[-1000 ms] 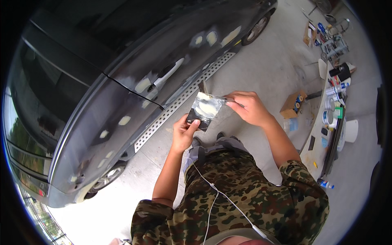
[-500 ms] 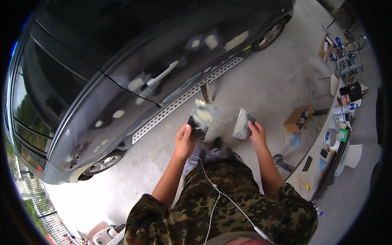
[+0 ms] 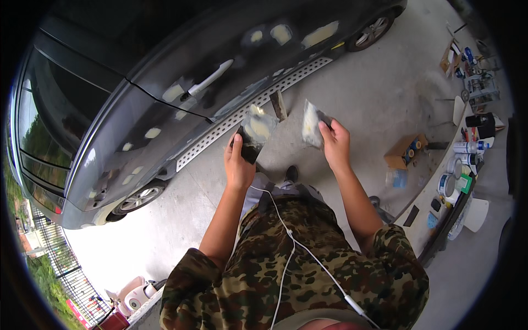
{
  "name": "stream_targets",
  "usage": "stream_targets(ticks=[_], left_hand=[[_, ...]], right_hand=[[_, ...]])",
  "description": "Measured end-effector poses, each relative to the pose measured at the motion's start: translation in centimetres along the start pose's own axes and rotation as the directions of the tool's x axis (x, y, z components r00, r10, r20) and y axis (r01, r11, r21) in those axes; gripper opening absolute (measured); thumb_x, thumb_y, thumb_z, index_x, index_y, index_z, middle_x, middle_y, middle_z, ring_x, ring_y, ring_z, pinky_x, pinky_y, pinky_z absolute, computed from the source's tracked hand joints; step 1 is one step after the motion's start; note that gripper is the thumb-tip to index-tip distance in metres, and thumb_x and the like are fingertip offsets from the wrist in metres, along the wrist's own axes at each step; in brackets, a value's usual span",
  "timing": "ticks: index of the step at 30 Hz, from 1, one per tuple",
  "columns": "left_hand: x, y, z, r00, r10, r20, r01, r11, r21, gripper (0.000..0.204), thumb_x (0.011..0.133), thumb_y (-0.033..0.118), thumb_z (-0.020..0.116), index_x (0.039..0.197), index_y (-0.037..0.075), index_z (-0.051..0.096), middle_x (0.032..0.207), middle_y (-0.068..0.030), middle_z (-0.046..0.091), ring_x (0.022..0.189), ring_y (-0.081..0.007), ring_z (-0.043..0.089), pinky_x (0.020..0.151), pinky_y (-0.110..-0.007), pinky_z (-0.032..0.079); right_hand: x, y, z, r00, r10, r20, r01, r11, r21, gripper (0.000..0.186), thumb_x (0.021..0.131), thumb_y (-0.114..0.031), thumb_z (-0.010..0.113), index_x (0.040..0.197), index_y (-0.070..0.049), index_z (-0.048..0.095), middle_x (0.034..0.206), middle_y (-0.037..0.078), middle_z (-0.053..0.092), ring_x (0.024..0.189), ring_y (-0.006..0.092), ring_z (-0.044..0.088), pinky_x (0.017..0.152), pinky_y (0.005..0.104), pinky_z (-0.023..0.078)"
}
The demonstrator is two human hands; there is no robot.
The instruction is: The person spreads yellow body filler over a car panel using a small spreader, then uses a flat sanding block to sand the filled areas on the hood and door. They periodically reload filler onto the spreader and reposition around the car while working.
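Observation:
My left hand (image 3: pixel 240 168) is closed on a dark flat plate (image 3: pixel 253 135) smeared with cream paste. To its right, my right hand (image 3: pixel 335 146) grips a smaller flat spreader (image 3: pixel 311 124) with pale, smeared paste on it; the two are apart. Just beyond them, a narrow dark upright piece (image 3: pixel 279 105) stands beside the car's perforated running board (image 3: pixel 203 140). The dark car body (image 3: pixel 143 110) fills the upper left, with several cream filler patches (image 3: pixel 280 34) and a light door handle (image 3: pixel 212 77).
At right, a long bench (image 3: pixel 410 217) carries cans (image 3: pixel 446 184), bottles and tools. An open cardboard box (image 3: pixel 397 157) sits left of it. A wheeled metal stand (image 3: pixel 481 85) and clutter are farther back. At lower left are a fence (image 3: pixel 66 264) and a white machine (image 3: pixel 135 300).
The two plates, together a second ago, have separated. Over the last half second both hands have moved upward, toward the car, and the right spreader has turned to show more pale paste.

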State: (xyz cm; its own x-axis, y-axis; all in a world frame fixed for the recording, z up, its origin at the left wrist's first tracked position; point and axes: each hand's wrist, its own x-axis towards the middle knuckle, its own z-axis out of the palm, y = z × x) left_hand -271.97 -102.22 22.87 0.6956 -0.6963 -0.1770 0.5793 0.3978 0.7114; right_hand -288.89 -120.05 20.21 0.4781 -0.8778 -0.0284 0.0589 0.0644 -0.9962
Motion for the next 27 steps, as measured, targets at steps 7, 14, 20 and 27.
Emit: stream_targets(ticks=[7, 14, 20, 27], left_hand=[[0.5, -0.2, 2.3, 0.998, 0.068, -0.010, -0.065, 0.981, 0.183, 0.043, 0.107, 0.022, 0.048, 0.140, -0.006, 0.051, 0.132, -0.0136, 0.062, 0.119, -0.0197, 0.059, 0.104, -0.032, 0.045], [0.3, 0.0, 3.0, 0.987, 0.116, 0.112, -0.149, 0.922, 0.359, 0.042, 0.108, 0.018, 0.048, 0.140, -0.008, 0.051, 0.133, -0.0133, 0.061, 0.121, -0.0170, 0.056, 0.106, -0.030, 0.042], [1.7, 0.2, 2.7, 0.984, 0.116, 0.135, -0.164, 0.890, 0.425, 0.043, 0.108, 0.018, 0.048, 0.142, -0.009, 0.048, 0.136, -0.0144, 0.058, 0.123, -0.0181, 0.055, 0.108, -0.031, 0.041], [5.8, 4.0, -0.3, 0.986, 0.160, 0.044, -0.161, 0.862, 0.481, 0.048, 0.108, 0.027, 0.048, 0.141, -0.008, 0.050, 0.133, -0.0156, 0.060, 0.122, -0.0215, 0.057, 0.108, -0.033, 0.041]], right_hand=[[-0.5, -7.1, 5.5, 0.851, -0.508, 0.135, 0.523, 0.793, -0.311, 0.025, 0.093, 0.002, 0.059, 0.116, 0.002, 0.067, 0.104, 0.017, 0.069, 0.088, 0.0301, 0.068, 0.077, 0.0347, 0.054], [-0.1, -6.2, 7.5, 0.792, -0.586, 0.171, 0.603, 0.705, -0.373, 0.027, 0.092, 0.003, 0.059, 0.117, 0.001, 0.068, 0.108, 0.016, 0.070, 0.092, 0.0301, 0.069, 0.079, 0.0353, 0.055], [0.1, -4.5, 8.1, 0.807, -0.538, 0.242, 0.590, 0.731, -0.342, 0.027, 0.092, 0.002, 0.059, 0.117, 0.000, 0.069, 0.108, 0.016, 0.070, 0.090, 0.0284, 0.069, 0.078, 0.0334, 0.055], [2.8, 0.0, 8.6, 0.998, 0.042, 0.054, -0.052, 0.981, 0.189, 0.024, 0.099, -0.006, 0.058, 0.118, 0.004, 0.066, 0.099, 0.004, 0.069, 0.085, 0.0068, 0.061, 0.076, 0.0235, 0.049]])
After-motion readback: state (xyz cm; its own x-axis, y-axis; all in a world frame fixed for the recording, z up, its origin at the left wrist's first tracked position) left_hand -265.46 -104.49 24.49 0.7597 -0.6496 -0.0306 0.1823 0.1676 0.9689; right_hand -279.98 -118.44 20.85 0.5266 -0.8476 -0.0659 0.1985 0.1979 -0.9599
